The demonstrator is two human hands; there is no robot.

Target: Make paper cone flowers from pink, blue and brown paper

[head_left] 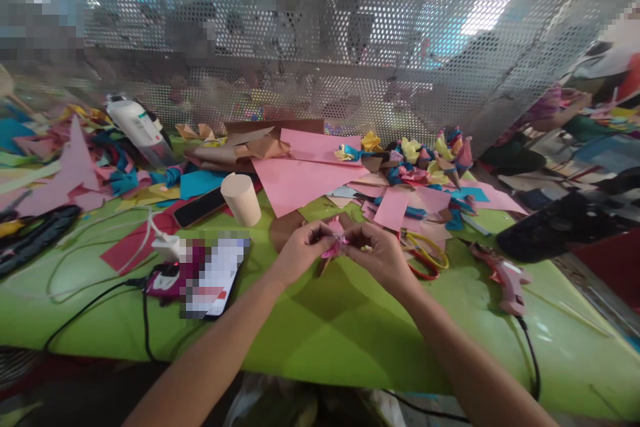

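Note:
Over the middle of the green table (pixel 340 333), my left hand (pixel 305 250) and my right hand (pixel 377 253) meet at a small pink paper piece (pixel 331 250). Thumb and fingers of both hands pinch it from either side; it looks folded or crumpled, though the fingertips cover part of it. Just beyond my hands lies brown paper (pixel 287 230). Close to my right hand are scissors (pixel 425 255) with yellow and red handles. A pink glue gun (pixel 505 277) lies further right, its black cord running off the front edge.
To the left are a phone (pixel 220 280), a maroon power strip (pixel 165 280) with a white plug, and a beige paper cup (pixel 241 199). Pink sheets (pixel 310 180) and folded paper flowers (pixel 410 153) lie at the back, before a perforated metal screen (pixel 320 80). A dark cylinder (pixel 540 230) lies right.

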